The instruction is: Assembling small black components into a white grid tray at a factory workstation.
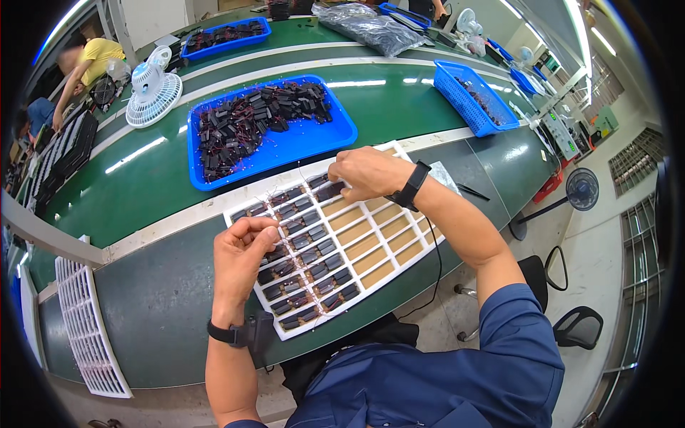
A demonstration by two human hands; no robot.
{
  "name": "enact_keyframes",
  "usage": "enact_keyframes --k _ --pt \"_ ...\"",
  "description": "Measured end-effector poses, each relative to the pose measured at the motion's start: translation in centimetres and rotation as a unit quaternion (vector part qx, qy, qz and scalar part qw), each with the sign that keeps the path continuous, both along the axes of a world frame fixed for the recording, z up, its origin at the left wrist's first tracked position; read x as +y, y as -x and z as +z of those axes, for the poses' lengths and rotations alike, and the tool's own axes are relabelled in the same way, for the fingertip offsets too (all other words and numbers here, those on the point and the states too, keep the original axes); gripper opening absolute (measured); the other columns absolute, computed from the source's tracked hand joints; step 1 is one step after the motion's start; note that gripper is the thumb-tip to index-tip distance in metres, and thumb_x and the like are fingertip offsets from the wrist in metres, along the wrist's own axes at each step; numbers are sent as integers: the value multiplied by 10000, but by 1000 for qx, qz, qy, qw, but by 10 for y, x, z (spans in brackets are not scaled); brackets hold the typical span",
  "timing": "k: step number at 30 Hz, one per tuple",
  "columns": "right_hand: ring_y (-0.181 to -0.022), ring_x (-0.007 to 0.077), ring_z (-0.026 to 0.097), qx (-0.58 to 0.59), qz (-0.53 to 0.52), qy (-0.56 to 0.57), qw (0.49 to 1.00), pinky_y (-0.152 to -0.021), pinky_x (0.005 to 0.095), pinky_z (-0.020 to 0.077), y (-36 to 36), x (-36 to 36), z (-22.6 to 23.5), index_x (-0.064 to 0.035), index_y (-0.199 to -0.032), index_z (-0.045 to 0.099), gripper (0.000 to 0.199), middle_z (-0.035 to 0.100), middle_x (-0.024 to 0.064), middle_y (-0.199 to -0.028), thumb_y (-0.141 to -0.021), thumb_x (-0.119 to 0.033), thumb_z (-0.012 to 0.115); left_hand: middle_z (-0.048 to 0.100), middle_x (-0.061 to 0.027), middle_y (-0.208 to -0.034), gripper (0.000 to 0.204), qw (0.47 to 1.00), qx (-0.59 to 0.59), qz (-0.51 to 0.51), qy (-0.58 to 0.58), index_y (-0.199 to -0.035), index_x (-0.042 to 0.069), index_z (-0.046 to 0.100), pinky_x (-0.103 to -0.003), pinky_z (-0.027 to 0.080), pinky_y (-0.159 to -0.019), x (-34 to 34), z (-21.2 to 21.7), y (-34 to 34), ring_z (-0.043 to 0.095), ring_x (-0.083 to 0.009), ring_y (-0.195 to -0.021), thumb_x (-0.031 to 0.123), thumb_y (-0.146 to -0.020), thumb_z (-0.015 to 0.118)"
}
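Note:
A white divided tray [366, 216] lies on the bench before me. Its two left columns hold small black blocks with thin reddish wires [312, 237]; the compartments on the right show a bare tan bottom. Over the left column is my left hand [241, 258], thumb and forefinger pinched together; whatever is between them is too small to make out. My right hand [371, 173] reaches to the tray's far side. Its fingers curl closed around a black block [330, 191] at the top of the second column. Both wrists wear black bands.
Beyond the tray sits a blue bin [278, 145] heaped with black wired blocks. A blue perforated basket [474, 100] stands far right, with black tweezers [472, 192] nearer. Another white tray [89, 324] lies at left. A white fan [153, 89] and a person in yellow [100, 57] are far left.

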State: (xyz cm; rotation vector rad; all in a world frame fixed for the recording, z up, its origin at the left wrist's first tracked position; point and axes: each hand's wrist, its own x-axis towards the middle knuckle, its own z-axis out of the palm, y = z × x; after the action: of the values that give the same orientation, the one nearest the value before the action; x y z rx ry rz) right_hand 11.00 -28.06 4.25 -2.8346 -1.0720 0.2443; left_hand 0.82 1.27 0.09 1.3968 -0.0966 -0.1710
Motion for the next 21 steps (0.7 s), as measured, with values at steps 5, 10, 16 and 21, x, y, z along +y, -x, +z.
enact_keyframes --k 5,10,16,21 --pt "-873 359 678 25 -27 -72 997 -798 447 536 -1 -7 -1 -32 -949 730 203 701 162 -917 -859 -210 690 726 -45 -955 146 1000 -2 10 -10 -1039 -16 730 -233 533 -738 -1 1 -3 660 -93 -829 89 -940 711" --pt "-833 354 684 10 -28 -104 994 -770 441 536 -6 -7 -5 -41 -912 738 194 710 162 -886 -910 -223 672 721 -40 -911 131 999 -22 38 -6 -1004 -16 730 -219 517 -683 0 3 -4 646 -81 -770 102 -955 697" --pt "-800 373 690 11 -39 -176 983 -744 451 541 -31 16 20 -25 -902 735 187 718 186 -855 -893 -199 664 698 -2 -801 162 995 -29 95 -13 -902 -1 728 -186 444 -584 5 3 2 573 -30 -658 136 -978 685" --pt "-789 405 690 -45 -38 -143 988 -768 462 556 -109 41 -5 -10 -878 744 194 714 216 -828 -848 -187 669 685 8 -747 237 993 -36 113 3 -826 7 716 -186 399 -540 4 1 0 543 -24 -609 171 -991 675"
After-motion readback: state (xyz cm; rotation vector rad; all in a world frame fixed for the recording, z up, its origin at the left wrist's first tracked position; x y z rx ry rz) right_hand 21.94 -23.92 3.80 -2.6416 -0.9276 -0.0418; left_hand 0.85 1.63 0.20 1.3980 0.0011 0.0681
